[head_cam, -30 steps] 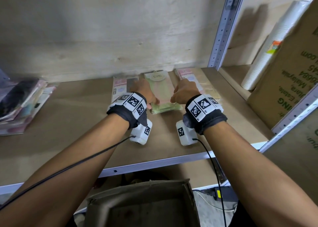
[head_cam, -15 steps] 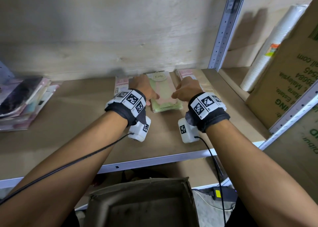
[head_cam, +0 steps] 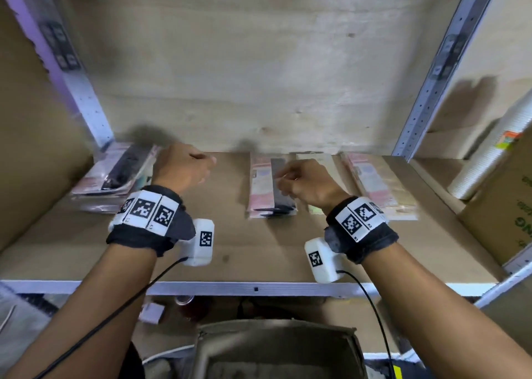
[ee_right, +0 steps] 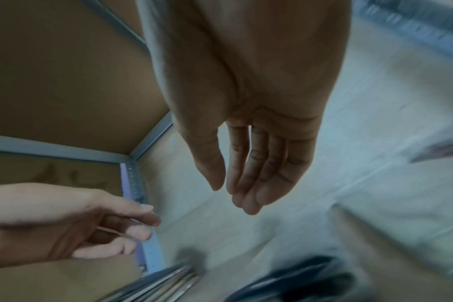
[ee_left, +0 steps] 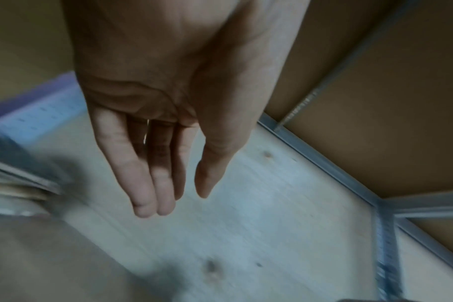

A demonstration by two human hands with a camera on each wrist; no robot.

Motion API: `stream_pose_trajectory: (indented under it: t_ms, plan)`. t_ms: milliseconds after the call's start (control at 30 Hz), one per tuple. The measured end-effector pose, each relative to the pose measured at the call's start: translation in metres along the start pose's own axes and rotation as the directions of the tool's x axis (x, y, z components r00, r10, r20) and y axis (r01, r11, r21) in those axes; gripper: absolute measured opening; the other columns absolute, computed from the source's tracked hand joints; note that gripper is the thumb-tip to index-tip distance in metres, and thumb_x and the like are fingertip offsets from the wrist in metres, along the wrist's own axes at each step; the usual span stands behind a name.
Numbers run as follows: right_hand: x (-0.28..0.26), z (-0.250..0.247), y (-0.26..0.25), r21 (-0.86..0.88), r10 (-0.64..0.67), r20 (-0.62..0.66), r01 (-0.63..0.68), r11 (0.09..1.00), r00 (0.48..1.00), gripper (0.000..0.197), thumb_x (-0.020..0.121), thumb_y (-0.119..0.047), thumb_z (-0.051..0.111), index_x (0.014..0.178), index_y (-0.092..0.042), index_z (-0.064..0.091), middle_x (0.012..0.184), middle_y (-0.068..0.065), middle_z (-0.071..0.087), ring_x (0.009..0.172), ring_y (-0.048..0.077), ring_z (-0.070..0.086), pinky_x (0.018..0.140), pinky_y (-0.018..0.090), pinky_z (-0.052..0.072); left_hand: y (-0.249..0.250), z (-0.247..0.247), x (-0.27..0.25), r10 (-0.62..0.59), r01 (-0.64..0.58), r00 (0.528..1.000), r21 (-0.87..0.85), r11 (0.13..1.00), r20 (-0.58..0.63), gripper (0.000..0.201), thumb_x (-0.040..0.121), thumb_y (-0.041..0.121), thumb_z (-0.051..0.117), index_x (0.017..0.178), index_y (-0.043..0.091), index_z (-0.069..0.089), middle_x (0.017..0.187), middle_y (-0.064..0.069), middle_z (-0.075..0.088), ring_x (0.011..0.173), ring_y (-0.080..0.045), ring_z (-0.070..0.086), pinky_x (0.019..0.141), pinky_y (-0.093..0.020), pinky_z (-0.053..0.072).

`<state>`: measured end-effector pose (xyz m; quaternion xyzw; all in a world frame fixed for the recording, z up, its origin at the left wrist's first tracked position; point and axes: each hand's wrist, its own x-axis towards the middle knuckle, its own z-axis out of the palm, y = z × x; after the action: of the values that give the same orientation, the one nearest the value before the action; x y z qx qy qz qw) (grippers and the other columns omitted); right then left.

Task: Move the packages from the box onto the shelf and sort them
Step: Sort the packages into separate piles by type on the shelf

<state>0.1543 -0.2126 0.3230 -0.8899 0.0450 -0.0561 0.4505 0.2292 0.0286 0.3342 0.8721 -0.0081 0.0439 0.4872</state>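
Both hands have let go of the green package [head_cam: 316, 160] at 12 o'clock; left hand [head_cam: 184, 167] and right hand [head_cam: 309, 183] hang relaxed, empty (unsorted pile [head_cam: 115, 174] at 10 o'clock likely next).

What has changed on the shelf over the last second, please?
Both hands let go of the green package and lifted. The left hand moved left toward the mixed stack; the right hand hovers, fingers relaxed. The sorted piles stayed in place.
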Motion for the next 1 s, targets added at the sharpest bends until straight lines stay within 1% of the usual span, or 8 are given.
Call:
stream_pose_trajectory:
  t_ms: [167, 300, 467, 633, 733, 800, 900, 1000]
  plan:
    - [0.017, 0.072, -0.054, 0.184, -0.001, 0.17, -0.031, 0.982, 0.985, 0.013, 0.089, 0.004, 0.062, 0.101, 0.005, 0.067, 0.067, 0.007, 0.062, 0.064, 0.022, 0.058, 0.057, 0.026, 0.049, -0.039, -0.073, 0.007, 0.017, 0.019, 0.98, 0.176, 0.984, -0.2, 0.014, 0.082, 0.039, 0.068, 0.086, 0.028, 0.075, 0.101, 0.003, 0.076, 0.091, -0.018, 0.065, 0.084, -0.028, 0.048]
    - [0.035, 0.127, -0.092, 0.172, -0.024, 0.264, -0.022, 0.985, 0.964, 0.016, 0.094, 0.0, 0.058, 0.107, 0.007, 0.064, 0.076, 0.01, 0.061, 0.069, 0.022, 0.06, 0.062, 0.028, 0.052, -0.071, -0.123, 0.016, -0.065, 0.114, 0.952, 0.15, 0.982, -0.299, 0.022, 0.086, 0.024, 0.068, 0.106, 0.017, 0.076, 0.117, -0.006, 0.073, 0.108, -0.028, 0.065, 0.097, -0.03, 0.049]
    - [0.056, 0.186, -0.135, 0.287, 0.012, 0.346, -0.118, 0.951, 0.938, 0.016, 0.095, 0.007, 0.05, 0.105, -0.005, 0.053, 0.075, 0.012, 0.052, 0.061, 0.023, 0.05, 0.056, 0.031, 0.048, -0.099, -0.156, 0.018, -0.144, 0.177, 0.975, 0.199, 0.964, -0.17, 0.023, 0.093, 0.023, 0.064, 0.109, 0.008, 0.068, 0.105, -0.01, 0.064, 0.09, -0.025, 0.056, 0.079, -0.029, 0.037]
    - [0.069, 0.226, -0.157, 0.367, 0.05, 0.377, -0.199, 0.909, 0.925, 0.016, 0.095, 0.002, 0.055, 0.11, -0.005, 0.054, 0.082, 0.011, 0.051, 0.062, 0.02, 0.049, 0.057, 0.031, 0.058, -0.116, -0.16, 0.012, -0.178, 0.172, 0.984, 0.204, 0.964, 0.012, 0.035, 0.096, 0.029, 0.06, 0.12, 0.004, 0.064, 0.119, -0.018, 0.064, 0.109, -0.034, 0.061, 0.09, -0.038, 0.045]
    - [0.07, 0.235, -0.156, 0.397, 0.102, 0.36, -0.251, 0.883, 0.927, 0.007, 0.093, 0.001, 0.058, 0.089, -0.005, 0.057, 0.075, 0.009, 0.045, 0.058, 0.018, 0.048, 0.058, 0.03, 0.055, -0.121, -0.159, 0.01, -0.141, 0.134, 0.99, 0.21, 0.968, 0.018, 0.011, 0.096, 0.028, 0.062, 0.094, 0.017, 0.063, 0.102, -0.008, 0.059, 0.095, -0.022, 0.056, 0.088, -0.036, 0.044]
    - [0.07, 0.235, -0.151, 0.415, 0.126, 0.325, -0.261, 0.872, 0.937, 0.024, 0.093, -0.004, 0.063, 0.113, -0.004, 0.051, 0.078, 0.01, 0.051, 0.059, 0.019, 0.053, 0.067, 0.033, 0.056, -0.121, -0.157, 0.008, -0.132, 0.129, 0.991, 0.195, 0.972, -0.001, 0.014, 0.095, 0.027, 0.064, 0.082, 0.021, 0.061, 0.102, -0.007, 0.06, 0.097, -0.021, 0.057, 0.098, -0.039, 0.046]
    - [0.069, 0.227, -0.141, 0.393, 0.148, 0.317, -0.271, 0.879, 0.937, 0.023, 0.09, -0.007, 0.069, 0.105, -0.002, 0.052, 0.081, 0.014, 0.062, 0.061, 0.019, 0.058, 0.059, 0.029, 0.049, -0.117, -0.152, 0.003, -0.118, 0.119, 0.993, 0.173, 0.978, -0.017, 0.028, 0.091, 0.029, 0.069, 0.115, 0.013, 0.07, 0.117, -0.005, 0.067, 0.109, -0.021, 0.063, 0.102, -0.034, 0.048]
    - [0.064, 0.209, -0.13, 0.403, 0.175, 0.367, -0.326, 0.855, 0.913, 0.006, 0.089, -0.002, 0.068, 0.088, -0.001, 0.063, 0.074, 0.012, 0.062, 0.057, 0.016, 0.055, 0.055, 0.024, 0.046, -0.112, -0.148, 0.0, -0.111, 0.115, 0.993, 0.154, 0.981, -0.037, 0.027, 0.089, 0.03, 0.07, 0.112, 0.016, 0.071, 0.117, -0.003, 0.071, 0.1, -0.018, 0.065, 0.088, -0.026, 0.048]
